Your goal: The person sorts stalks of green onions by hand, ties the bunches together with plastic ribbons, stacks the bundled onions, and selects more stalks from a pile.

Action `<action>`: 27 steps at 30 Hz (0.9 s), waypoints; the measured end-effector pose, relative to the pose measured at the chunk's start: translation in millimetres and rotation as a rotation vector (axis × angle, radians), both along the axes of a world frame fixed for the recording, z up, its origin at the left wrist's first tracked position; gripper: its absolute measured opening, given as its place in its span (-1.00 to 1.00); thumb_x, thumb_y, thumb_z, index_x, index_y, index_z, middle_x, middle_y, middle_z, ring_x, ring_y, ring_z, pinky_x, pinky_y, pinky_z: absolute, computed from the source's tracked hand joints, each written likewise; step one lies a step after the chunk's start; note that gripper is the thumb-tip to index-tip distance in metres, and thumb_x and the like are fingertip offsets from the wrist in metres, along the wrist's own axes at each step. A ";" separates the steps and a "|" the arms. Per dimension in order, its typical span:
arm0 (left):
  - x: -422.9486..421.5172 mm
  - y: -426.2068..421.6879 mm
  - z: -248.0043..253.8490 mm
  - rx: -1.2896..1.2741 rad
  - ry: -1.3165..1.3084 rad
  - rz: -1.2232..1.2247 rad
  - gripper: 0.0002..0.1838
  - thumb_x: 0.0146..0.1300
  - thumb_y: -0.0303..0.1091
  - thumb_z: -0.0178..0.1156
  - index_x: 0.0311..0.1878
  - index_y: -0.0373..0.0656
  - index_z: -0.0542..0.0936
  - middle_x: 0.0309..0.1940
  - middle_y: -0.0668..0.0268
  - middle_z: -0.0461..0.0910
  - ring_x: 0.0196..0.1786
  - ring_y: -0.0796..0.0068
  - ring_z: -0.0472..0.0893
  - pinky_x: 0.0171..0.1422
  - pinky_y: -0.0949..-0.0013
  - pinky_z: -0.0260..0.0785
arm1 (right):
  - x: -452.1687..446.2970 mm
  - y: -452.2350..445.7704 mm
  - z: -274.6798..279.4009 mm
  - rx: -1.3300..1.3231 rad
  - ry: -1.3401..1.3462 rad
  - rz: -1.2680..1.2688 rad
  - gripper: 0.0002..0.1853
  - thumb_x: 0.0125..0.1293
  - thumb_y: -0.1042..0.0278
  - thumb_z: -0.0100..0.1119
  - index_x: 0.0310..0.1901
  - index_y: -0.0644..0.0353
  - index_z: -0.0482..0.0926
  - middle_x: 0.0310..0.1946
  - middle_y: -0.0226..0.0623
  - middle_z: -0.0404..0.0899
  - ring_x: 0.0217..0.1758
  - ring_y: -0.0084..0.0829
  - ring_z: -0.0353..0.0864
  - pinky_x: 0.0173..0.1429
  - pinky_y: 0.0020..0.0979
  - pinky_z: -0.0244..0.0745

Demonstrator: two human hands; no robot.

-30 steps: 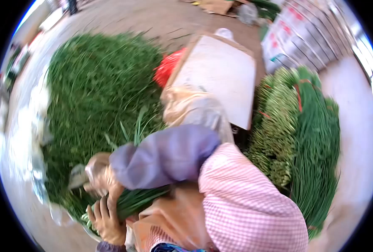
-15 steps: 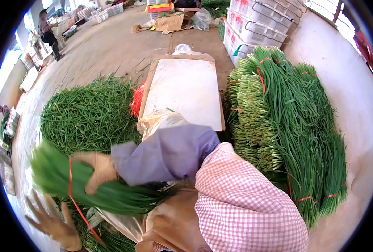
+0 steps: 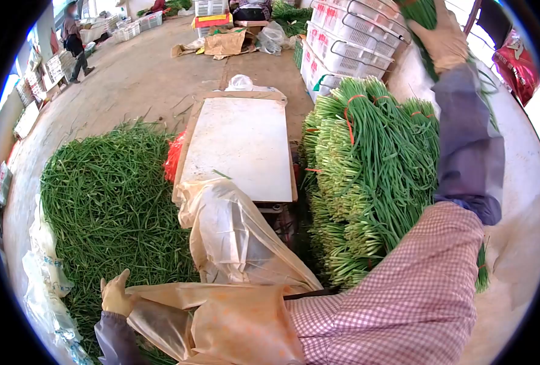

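My right hand (image 3: pixel 445 45), gloved and stretched far to the upper right, is closed around a bunch of chives (image 3: pixel 417 12), partly cut off by the frame edge. Below that arm stands a tall stack of tied chive bundles (image 3: pixel 373 176), pale stem ends facing left, red bands around some. At the lower left my left hand (image 3: pixel 118 295), also gloved, is open with thumb and a finger apart. It hovers over or touches a wide heap of loose green leaves (image 3: pixel 112 201), beside the plastic apron (image 3: pixel 233 316) on my lap; I cannot tell whether it touches.
A white-topped board (image 3: pixel 236 146) lies ahead, with red strips (image 3: pixel 174 157) at its left side. White crates (image 3: pixel 349 48) are stacked behind the chives. Cardboard (image 3: pixel 226 42) and a clear plastic bag (image 3: pixel 272 38) lie farther back. A person (image 3: pixel 75 42) stands far left.
My right hand has swung from the lower left to the upper right, carrying the banded chive bunch. My left hand, spread beneath the bunch before, now is by the apron. The view shifted slightly.
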State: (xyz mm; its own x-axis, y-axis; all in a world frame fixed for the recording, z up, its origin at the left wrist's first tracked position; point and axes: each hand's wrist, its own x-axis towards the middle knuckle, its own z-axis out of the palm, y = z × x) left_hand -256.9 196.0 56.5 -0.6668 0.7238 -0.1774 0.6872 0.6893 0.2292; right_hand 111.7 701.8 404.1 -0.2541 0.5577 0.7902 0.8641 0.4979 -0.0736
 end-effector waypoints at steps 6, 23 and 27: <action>9.0 38.7 -20.0 -0.100 -0.122 -0.041 -0.34 0.03 -0.19 0.34 0.27 -0.11 0.50 0.12 0.09 0.60 0.22 0.05 0.53 0.52 -0.08 0.03 | 96.1 151.6 -61.6 -0.007 -0.320 -0.699 -0.06 0.15 0.10 0.39 0.50 -0.29 0.03 0.05 -0.10 0.54 0.05 -0.08 0.62 0.10 -0.02 0.53; 40.8 73.3 -43.2 -0.036 -0.154 -0.046 -0.34 -0.04 -0.23 0.39 0.22 -0.09 0.54 0.02 0.05 0.64 0.11 -0.02 0.57 0.28 0.08 0.36 | 142.5 160.7 -204.6 -0.546 0.227 0.533 -0.59 0.25 0.55 0.20 0.16 0.14 0.59 -0.05 -0.17 0.67 0.01 -0.53 0.58 0.10 -0.48 0.49; 52.2 88.1 -32.8 0.030 -0.142 -0.086 -0.35 -0.03 -0.30 0.39 0.24 -0.08 0.53 0.04 0.05 0.64 0.12 -0.02 0.56 0.28 0.08 0.36 | 113.7 124.4 -201.2 -0.715 -0.188 0.293 -0.52 0.20 0.56 0.25 0.19 0.08 0.58 -0.19 -0.32 0.68 -0.25 -0.49 0.59 -0.03 -0.44 0.52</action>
State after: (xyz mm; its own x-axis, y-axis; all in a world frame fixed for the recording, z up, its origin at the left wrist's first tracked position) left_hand -204.7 284.1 23.7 -0.5722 0.7833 -0.2431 0.7024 0.6210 0.3479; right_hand 225.4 826.2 202.9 -0.5624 0.8035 0.1953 0.7349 0.5939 -0.3274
